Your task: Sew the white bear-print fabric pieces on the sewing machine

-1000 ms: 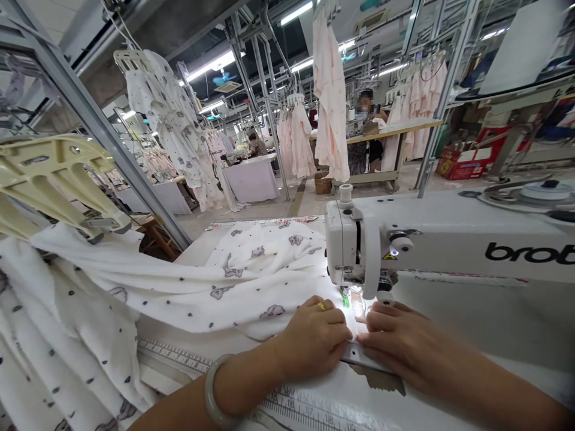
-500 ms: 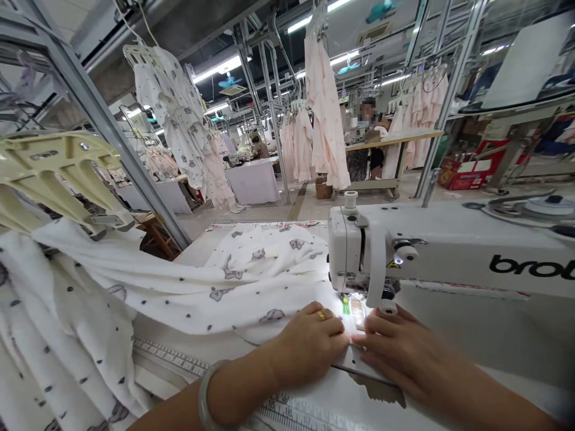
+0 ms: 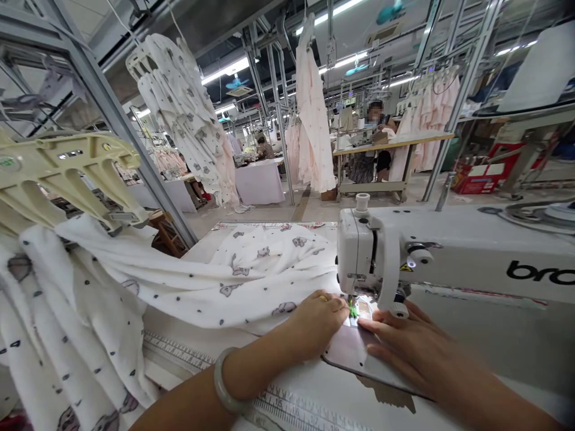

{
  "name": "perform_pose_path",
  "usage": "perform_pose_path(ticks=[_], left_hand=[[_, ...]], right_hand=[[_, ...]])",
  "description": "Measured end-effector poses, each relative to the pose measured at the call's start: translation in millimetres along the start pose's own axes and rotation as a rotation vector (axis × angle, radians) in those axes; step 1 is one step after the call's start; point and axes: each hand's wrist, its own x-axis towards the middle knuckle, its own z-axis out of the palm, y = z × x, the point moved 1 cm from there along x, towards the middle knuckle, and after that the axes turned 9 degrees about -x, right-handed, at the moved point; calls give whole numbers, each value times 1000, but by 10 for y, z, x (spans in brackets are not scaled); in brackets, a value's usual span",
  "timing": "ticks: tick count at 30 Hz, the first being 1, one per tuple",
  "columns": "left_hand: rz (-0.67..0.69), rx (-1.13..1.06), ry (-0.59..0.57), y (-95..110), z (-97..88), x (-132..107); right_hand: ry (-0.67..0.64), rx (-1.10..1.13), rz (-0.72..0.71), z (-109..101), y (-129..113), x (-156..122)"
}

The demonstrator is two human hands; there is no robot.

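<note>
Both hands are laid down flat rather than gripped around anything: the left hand (image 3: 318,324) is pressed palm-down on the edge of the printed cloth (image 3: 251,281) with the fingers slightly curled, and the right hand (image 3: 406,347) is spread open on the shiny needle plate (image 3: 348,354), fingertips set just beside the presser foot (image 3: 354,309). The cloth is fed under the head of the sewing machine (image 3: 449,251) from the left, draped across the desk (image 3: 494,341) and hung off a cream plastic hanger (image 3: 72,170) at the far left. It looks like a thin, crinkly, very soft weave, so it's probably light, floppy and easily bunched or stretched; nothing stiff to be grabbed. A flat-palm hold close to the seam edge seems to be what suits it, with the loose bulk left lying on the desk. The plate is likely slick, so the cloth can be expected to slide easily there. A printed ruler strip (image 3: 296,410) is seen along the desk's near edge, and a pale bangle (image 3: 223,389) is worn on the left wrist. Farther back, more garments (image 3: 188,114) are hung on rails.
</note>
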Motion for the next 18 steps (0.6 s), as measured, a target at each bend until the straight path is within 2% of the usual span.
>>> perform_pose_path(ticks=[6,11,14,17,18], left_hand=[[10,-31,38,-16,33,-5],[-11,-58,36,-19,49,-11],[-13,-69,41,-50,59,14],[-133,-66,42,-214,51,26],[-220,-51,53,-306,36,13]], right_hand=[[52,-30,-15,27,12,15],[8,-22,15,3,4,52],[-6,-13,28,11,79,-28],[32,-51,67,139,198,-145],[130,-61,114,206,229,-148]])
